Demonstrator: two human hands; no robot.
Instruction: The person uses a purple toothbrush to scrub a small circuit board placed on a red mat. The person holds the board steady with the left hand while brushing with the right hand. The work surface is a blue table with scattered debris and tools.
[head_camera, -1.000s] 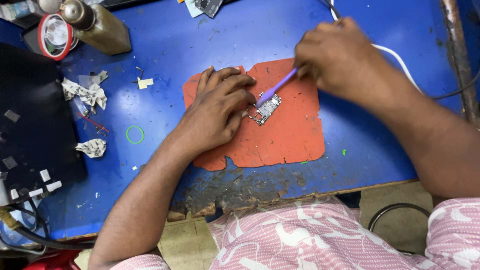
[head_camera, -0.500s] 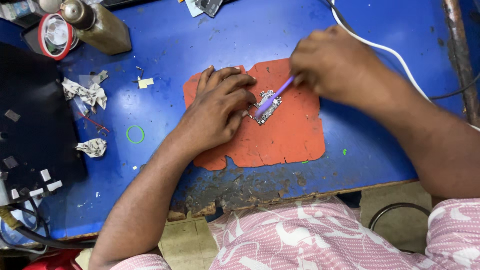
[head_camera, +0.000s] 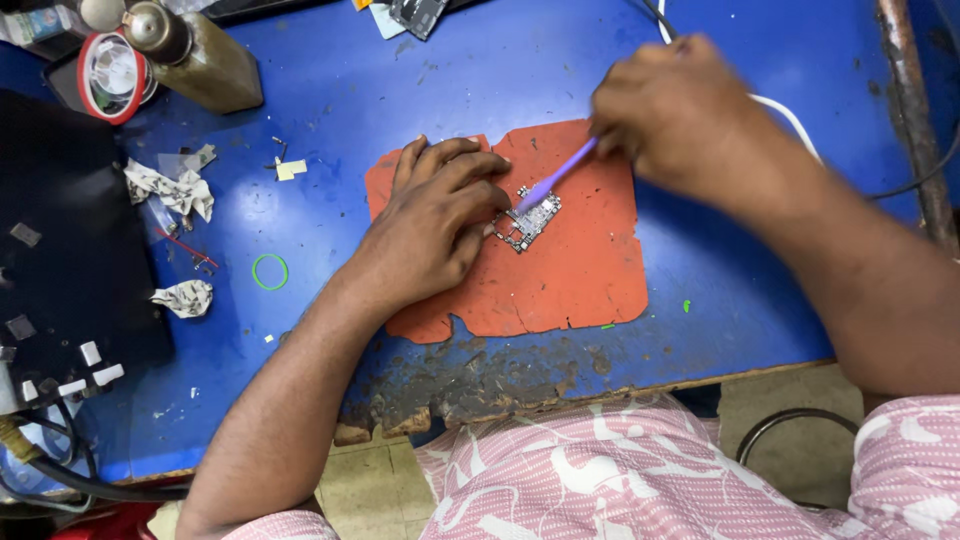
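Note:
A small circuit board (head_camera: 530, 220) lies on an orange mat (head_camera: 570, 280) in the middle of a blue table. My left hand (head_camera: 440, 220) rests flat on the mat, its fingertips pressing the board's left edge. My right hand (head_camera: 665, 105) grips a purple brush (head_camera: 553, 180) whose head touches the top of the board. The right hand is blurred with motion.
A brass-coloured bottle (head_camera: 200, 60) and a red-rimmed round tin (head_camera: 110, 75) stand at the far left. Crumpled paper scraps (head_camera: 170, 190), a green ring (head_camera: 269, 271) and a black device (head_camera: 60, 270) lie left of the mat. A white cable (head_camera: 790, 115) runs behind my right hand. The table's front edge (head_camera: 480, 390) is worn.
My right hand shifted slightly left and back with the brush, scrubbing across the board. My left hand stayed in place on the board.

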